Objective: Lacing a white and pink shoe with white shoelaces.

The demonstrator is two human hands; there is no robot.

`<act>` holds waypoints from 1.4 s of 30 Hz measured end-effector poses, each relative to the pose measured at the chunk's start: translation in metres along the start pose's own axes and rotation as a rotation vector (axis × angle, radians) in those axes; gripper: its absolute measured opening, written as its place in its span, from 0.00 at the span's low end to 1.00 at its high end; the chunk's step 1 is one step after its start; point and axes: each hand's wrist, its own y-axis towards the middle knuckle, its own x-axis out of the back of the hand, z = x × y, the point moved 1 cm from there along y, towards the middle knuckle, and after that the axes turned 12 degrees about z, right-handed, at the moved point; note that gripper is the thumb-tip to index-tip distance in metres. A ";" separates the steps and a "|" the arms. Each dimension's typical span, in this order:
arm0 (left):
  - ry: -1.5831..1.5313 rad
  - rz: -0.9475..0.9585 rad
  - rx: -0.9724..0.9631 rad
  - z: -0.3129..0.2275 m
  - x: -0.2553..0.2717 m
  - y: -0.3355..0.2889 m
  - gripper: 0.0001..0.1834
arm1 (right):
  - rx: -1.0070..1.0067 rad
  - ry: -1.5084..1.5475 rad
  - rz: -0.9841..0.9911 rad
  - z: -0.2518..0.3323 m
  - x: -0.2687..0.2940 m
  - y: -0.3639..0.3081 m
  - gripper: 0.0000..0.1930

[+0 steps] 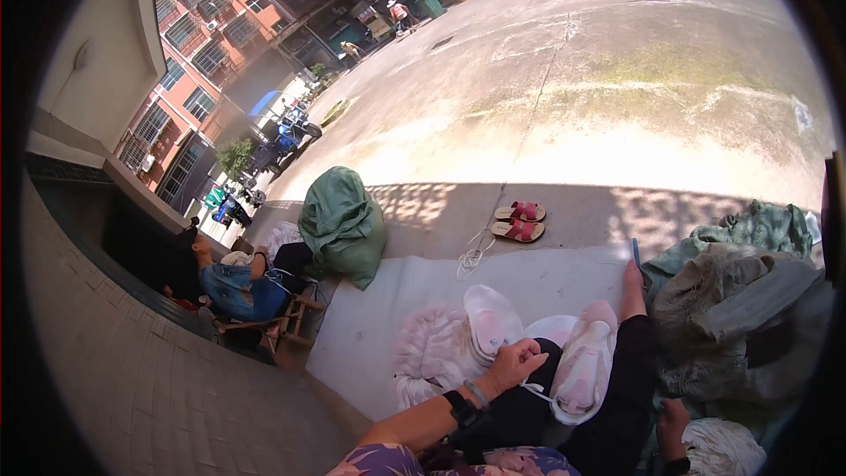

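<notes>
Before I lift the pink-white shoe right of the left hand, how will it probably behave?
The pink-white shoe may slide or tip, as it rests against dark trousers. The thin white lace at its side will probably flop and trail.

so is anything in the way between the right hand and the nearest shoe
Yes: the black-clad right leg lies between the right hand and the white and pink shoe. The hand is on the leg's outer side, near the white bundle.
</notes>
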 end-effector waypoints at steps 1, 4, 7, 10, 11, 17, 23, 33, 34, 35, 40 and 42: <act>-0.082 0.033 -0.019 -0.019 -0.008 0.001 0.12 | -0.006 0.021 0.066 0.040 0.018 0.014 0.09; -0.002 0.203 -0.229 -0.088 -0.036 -0.003 0.15 | 0.078 0.054 0.133 0.121 0.038 0.040 0.07; -0.019 0.446 -0.432 -0.106 -0.074 -0.011 0.31 | 0.276 0.210 0.191 0.196 0.042 0.057 0.07; -0.251 0.749 -0.414 -0.111 -0.097 -0.021 0.40 | 0.335 0.241 0.227 0.225 0.034 0.050 0.10; -0.295 0.767 -0.425 -0.110 -0.097 -0.024 0.40 | 0.284 0.249 0.317 0.234 0.043 0.046 0.10; 0.030 0.816 -0.351 -0.061 -0.079 -0.032 0.14 | 0.124 0.113 0.262 0.232 0.068 0.030 0.06; 0.240 0.630 -0.474 -0.044 -0.027 -0.054 0.11 | 0.060 -0.040 0.261 0.138 0.066 0.004 0.06; 0.183 0.590 -0.309 -0.032 0.007 -0.070 0.09 | -0.282 -0.442 0.021 0.016 0.062 -0.002 0.11; 0.179 0.602 -0.306 -0.042 0.003 -0.067 0.09 | -0.149 -0.313 -0.143 -0.001 0.041 0.006 0.12; 0.189 0.587 -0.295 -0.042 -0.004 -0.064 0.09 | -0.051 -0.225 -0.036 0.036 0.029 0.026 0.12; 0.166 0.448 -0.463 -0.059 -0.044 -0.041 0.09 | 0.167 0.187 0.443 0.260 0.016 0.061 0.13; 0.207 0.411 -0.474 -0.071 -0.043 -0.042 0.10 | 0.081 0.310 0.559 0.283 0.020 0.061 0.11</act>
